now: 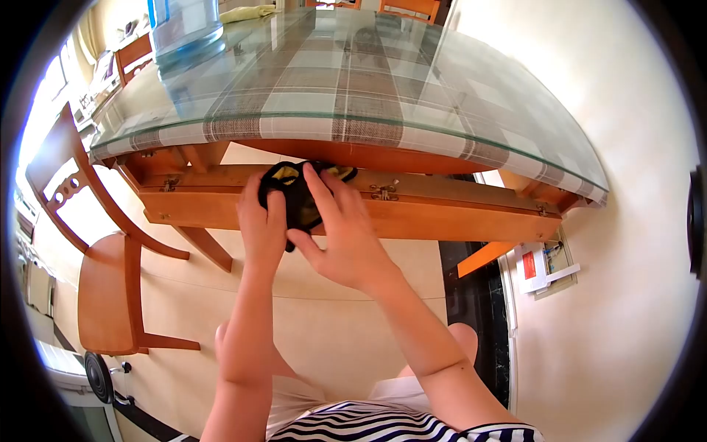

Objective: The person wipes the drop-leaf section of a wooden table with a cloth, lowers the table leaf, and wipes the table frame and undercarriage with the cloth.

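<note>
So, just left of centre frame, a black item (299,206) with yellow patches is gripped by the left hand (259,221) and right hand (350,237); probably being adjusted, so steady fingers seem called for.

wooden chair (109,295), left | blue water jug (185,33) near yellowish cloth (249,13) | red-marked white box (530,272) by wall (611,331)
</note>
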Available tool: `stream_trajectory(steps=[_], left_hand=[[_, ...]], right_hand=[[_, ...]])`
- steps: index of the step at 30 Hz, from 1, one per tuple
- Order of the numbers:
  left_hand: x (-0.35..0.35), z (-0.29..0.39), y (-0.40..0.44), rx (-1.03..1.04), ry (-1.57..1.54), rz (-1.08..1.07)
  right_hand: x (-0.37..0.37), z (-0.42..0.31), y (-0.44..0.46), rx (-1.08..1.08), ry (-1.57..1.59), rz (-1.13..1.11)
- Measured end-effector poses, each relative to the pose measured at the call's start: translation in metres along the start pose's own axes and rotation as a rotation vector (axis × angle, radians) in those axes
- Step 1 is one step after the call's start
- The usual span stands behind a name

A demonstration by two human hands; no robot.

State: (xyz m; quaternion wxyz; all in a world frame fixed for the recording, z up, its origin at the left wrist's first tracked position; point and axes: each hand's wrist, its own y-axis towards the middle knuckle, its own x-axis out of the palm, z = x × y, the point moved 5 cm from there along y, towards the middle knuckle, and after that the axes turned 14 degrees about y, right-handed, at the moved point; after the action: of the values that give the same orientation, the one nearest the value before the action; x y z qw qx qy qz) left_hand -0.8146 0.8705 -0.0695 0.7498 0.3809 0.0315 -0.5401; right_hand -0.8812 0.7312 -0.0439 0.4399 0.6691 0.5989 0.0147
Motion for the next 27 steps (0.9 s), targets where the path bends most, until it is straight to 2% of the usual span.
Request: stream_trajectory(steps=[1,2,3,4,5,7,9,11,12,13,15,16,19,22,27], left_hand=[[0.005,-0.002,-0.004,-0.208,-0.282,-0.149],[0.002,0.005,-0.004,-0.198,-0.284,-0.148],[0.008,0.008,-0.007,-0.313,-0.508,-0.29],[0.014,0.012,-0.012,-0.428,-0.731,-0.435],[0.012,0.014,-0.011,-0.423,-0.73,-0.436],[0.008,0.021,-0.008,-0.274,-0.513,-0.467],[0.008,0.016,-0.001,-0.17,-0.517,-0.492],[-0.006,0.019,0.003,0.076,-0.031,-0.249],[-0.013,0.025,0.004,0.178,0.012,-0.156],[-0.012,0.016,0.004,0.184,0.008,-0.154],[-0.005,-0.001,0.003,0.371,0.326,-0.018],[0.005,-0.004,0.0,0.45,0.383,-0.053],[0.004,0.0,-0.006,0.531,0.439,0.006],[0.006,-0.006,-0.007,0.53,0.413,0.03],[0.014,-0.009,-0.009,0.532,0.385,0.11]], right_hand=[[0.002,0.001,0.001,-0.012,0.028,0.046],[0.001,0.003,0.001,-0.024,0.058,0.09],[-0.002,0.004,0.002,-0.03,0.056,0.095],[-0.004,0.008,0.003,0.042,0.147,0.034],[-0.005,0.012,0.005,0.116,0.237,-0.025],[-0.01,0.014,0.013,0.124,0.277,-0.08],[-0.01,0.021,0.022,0.126,0.31,-0.129],[-0.006,0.014,0.034,-0.14,0.066,-0.038],[-0.011,0.005,0.034,-0.254,-0.102,0.086],[-0.011,0.006,0.036,-0.257,-0.107,0.091],[-0.002,0.007,0.037,-0.281,-0.284,-0.034],[-0.002,0.007,0.035,-0.277,-0.283,-0.034],[0.0,0.018,0.034,-0.142,-0.521,-0.23],[-0.024,0.025,0.031,-0.067,-0.663,-0.297],[-0.049,0.042,0.008,-0.18,-0.839,-0.194]])
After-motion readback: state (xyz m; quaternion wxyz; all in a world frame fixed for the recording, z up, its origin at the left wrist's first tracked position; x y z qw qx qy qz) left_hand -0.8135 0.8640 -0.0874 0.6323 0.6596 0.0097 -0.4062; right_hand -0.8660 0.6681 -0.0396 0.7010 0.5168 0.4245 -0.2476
